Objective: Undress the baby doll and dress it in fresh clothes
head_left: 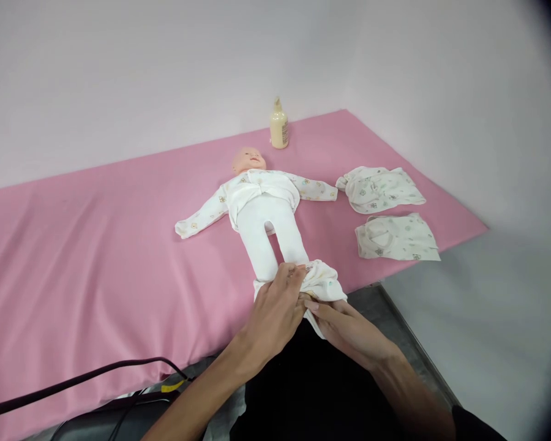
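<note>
A baby doll (249, 160) lies on its back, dressed in a white printed top (262, 182) with both sleeves spread wide. White leggings or tights (252, 236) cover its legs, which point toward me. At the feet, a bunched white printed garment (322, 282), perhaps baby trousers, is gathered around the lower legs. My left hand (278, 309) grips its near left part with curled fingers. My right hand (346, 327) pinches the fabric from the right, thumb on top. The doll's feet are hidden by cloth and hands.
A pink-covered table (119, 233) carries everything, its front edge just beyond my lap. A cream pump bottle (279, 128) stands behind the doll's head. Two folded printed garments, one farther back (383, 188) and one nearer (398, 237), lie right. A black cable (96, 370) crosses at lower left.
</note>
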Demonstrator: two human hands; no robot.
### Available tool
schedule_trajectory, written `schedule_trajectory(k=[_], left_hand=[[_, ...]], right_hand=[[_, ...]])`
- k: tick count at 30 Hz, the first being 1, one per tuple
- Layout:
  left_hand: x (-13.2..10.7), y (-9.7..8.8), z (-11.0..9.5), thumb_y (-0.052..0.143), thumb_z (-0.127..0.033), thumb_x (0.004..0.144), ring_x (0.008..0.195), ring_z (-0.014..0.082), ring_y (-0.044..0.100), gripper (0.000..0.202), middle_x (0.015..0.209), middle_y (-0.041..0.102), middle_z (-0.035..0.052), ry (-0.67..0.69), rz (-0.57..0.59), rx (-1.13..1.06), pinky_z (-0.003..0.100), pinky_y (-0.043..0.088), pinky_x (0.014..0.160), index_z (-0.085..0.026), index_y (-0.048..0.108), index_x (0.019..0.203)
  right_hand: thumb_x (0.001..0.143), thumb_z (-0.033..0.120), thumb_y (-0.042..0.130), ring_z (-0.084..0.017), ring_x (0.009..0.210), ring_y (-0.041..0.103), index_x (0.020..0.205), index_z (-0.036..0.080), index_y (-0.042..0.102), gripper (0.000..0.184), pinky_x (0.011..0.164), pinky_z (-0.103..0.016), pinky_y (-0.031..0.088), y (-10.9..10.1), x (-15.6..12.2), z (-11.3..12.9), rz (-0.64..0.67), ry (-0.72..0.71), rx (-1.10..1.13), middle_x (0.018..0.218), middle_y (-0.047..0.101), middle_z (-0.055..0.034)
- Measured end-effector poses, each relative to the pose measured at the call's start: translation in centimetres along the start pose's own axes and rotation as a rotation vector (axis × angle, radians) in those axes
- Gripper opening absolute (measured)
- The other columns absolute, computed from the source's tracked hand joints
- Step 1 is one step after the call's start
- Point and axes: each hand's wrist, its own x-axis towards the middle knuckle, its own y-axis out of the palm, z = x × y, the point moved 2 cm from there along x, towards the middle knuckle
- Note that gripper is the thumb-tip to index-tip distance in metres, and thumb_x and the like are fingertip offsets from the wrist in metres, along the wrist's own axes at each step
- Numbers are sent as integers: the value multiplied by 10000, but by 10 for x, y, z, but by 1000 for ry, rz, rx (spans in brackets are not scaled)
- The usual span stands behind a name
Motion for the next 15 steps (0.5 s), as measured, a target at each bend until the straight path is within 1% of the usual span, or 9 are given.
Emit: schedule_trajectory(k=[2,4,7,10,12,15], left_hand=[[3,-1,-1,340,-191,960,1143,218,550,451,1340,473,78,-4,5,-2,398,501,905,-261,396,1402],[5,-2,-3,342,-237,976,1080,210,572,389,1299,488,74,-14,13,-19,392,510,878,-253,457,1347],[7,-2,-6,375,-243,966,1045,207,581,385,1267,485,73,-45,-6,-36,384,516,877,-263,496,1330],[6,2,-7,387,-226,957,1046,210,585,433,1246,494,79,-94,-45,-42,372,516,880,-289,497,1371],[6,6,-8,371,-227,961,1048,223,591,450,1234,523,86,-128,-39,-34,383,515,875,-292,489,1391],[5,8,-10,351,-221,959,1084,256,597,459,1210,591,87,-149,-1,-21,427,497,904,-264,476,1399]], right_hand=[[865,303,690,-200,1178,614,1172,223,682,318,1104,-406,404,-7,0,5,37,24,-74,1098,726,-25],[853,257,693,-212,1211,595,1197,217,668,347,1123,-427,375,-14,0,8,55,9,-182,1127,718,-24],[814,175,707,-226,1258,561,1218,228,656,410,1159,-434,325,-19,-2,9,27,-124,-395,1113,720,-13],[831,145,658,-240,1289,528,1194,253,674,379,1188,-424,282,-16,-6,6,-43,-277,-647,1141,709,-16],[845,146,627,-258,1311,501,1158,265,694,342,1196,-436,268,-13,-9,2,-92,-343,-779,1172,697,-24],[877,163,585,-291,1318,486,1155,280,698,322,1187,-486,273,-12,-13,-2,-139,-401,-933,1213,680,-38]])
